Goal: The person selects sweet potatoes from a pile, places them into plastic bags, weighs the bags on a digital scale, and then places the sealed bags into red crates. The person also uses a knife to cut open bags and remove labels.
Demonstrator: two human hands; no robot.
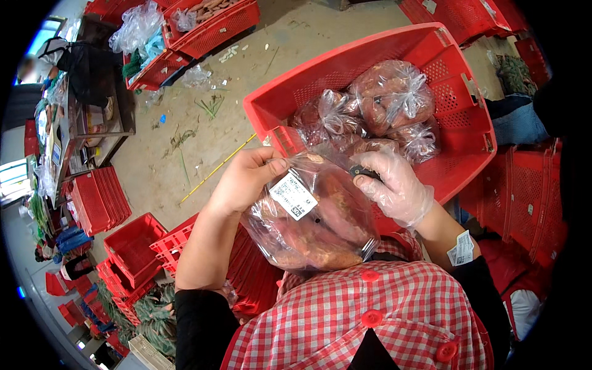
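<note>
A clear plastic bag of sweet potatoes (323, 222) hangs between my hands, close to my checked apron. Bare and pinched at its upper left edge, my left hand (252, 178) grips the plastic. A white label (293, 194) with writing and a code is stuck on the bag near that thumb. My right hand (393, 187), in a thin clear glove, is closed around a small black object (365, 173) at the bag's upper right; its kind is partly hidden by the fingers. Beyond the hands, a red plastic crate (296, 78) contains several knotted bags of sweet potatoes (393, 99).
A red crate of loose roots (212, 27) stands at the far left beside plastic bags (138, 27). Stacked red crates (99, 201) rise on the left, more crates (518, 203) on the right. A person (83, 69) is by a table at far left. Labels (461, 249) cling to my right forearm.
</note>
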